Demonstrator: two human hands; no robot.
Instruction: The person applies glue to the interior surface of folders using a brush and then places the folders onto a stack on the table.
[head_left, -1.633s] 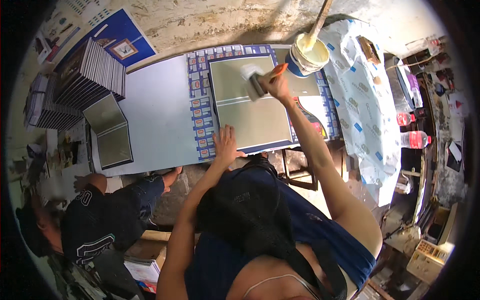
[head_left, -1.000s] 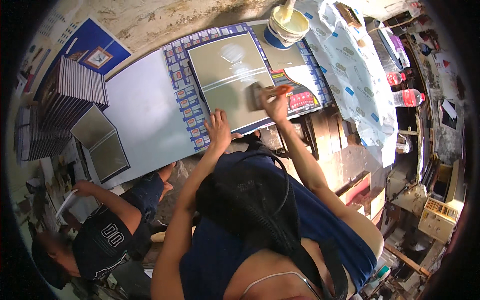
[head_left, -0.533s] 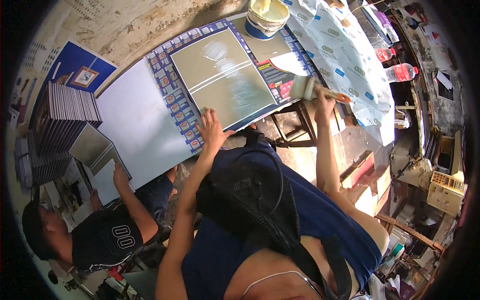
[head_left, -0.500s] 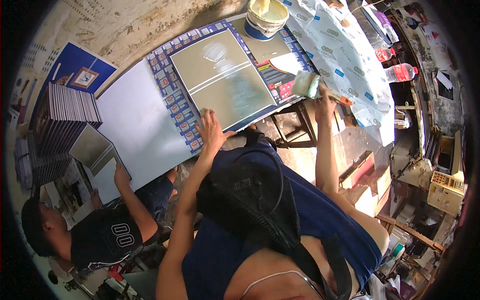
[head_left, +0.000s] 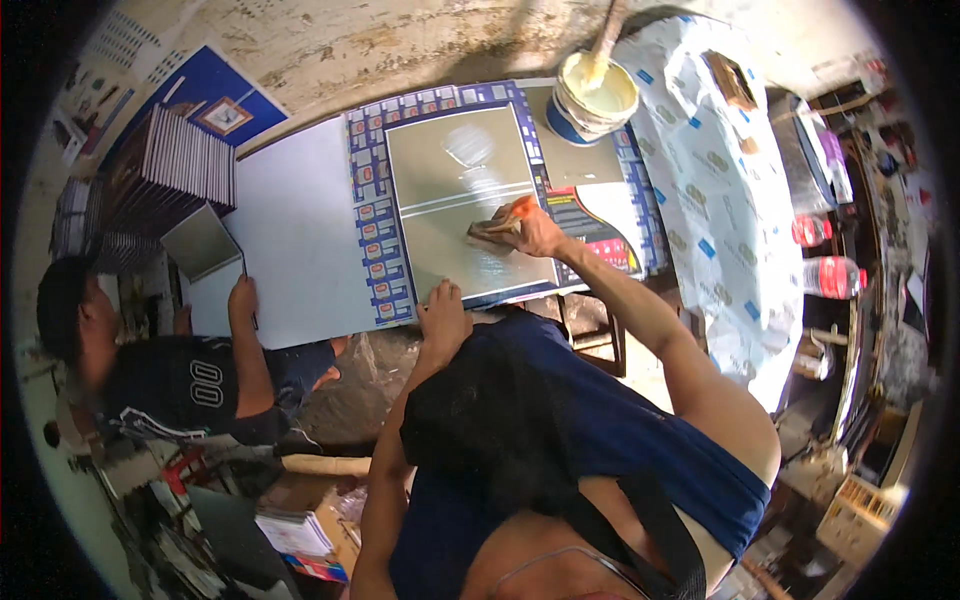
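Note:
My right hand (head_left: 541, 234) is closed round the orange handle of a wide paintbrush (head_left: 495, 232), its bristles against the lower of two grey-brown boards. The upper board (head_left: 415, 150) carries a whitish wet smear, and wet streaks cross the lower board (head_left: 432, 255) too. Narrow white lines part the two boards, and a dark blue border surrounds them. At the near left corner of this piece, my left hand (head_left: 445, 318) rests with its fingers stretched onto the edge. A bucket (head_left: 600, 118) of pale paste stands behind, with a stick upright in it.
To the left, a person (head_left: 190, 385) holds a folded grey cover (head_left: 202, 243) near a tall stack of dark books (head_left: 185, 165). A white sheet (head_left: 300, 230) covers the left tabletop. Printed wrapping paper (head_left: 690, 210) hangs at right, beside red-labelled bottles (head_left: 835, 278).
My right hand has swung leftward, bringing the brush from beyond the table's right edge onto the lower board. My left hand stays at the near left corner. The whole view has shifted.

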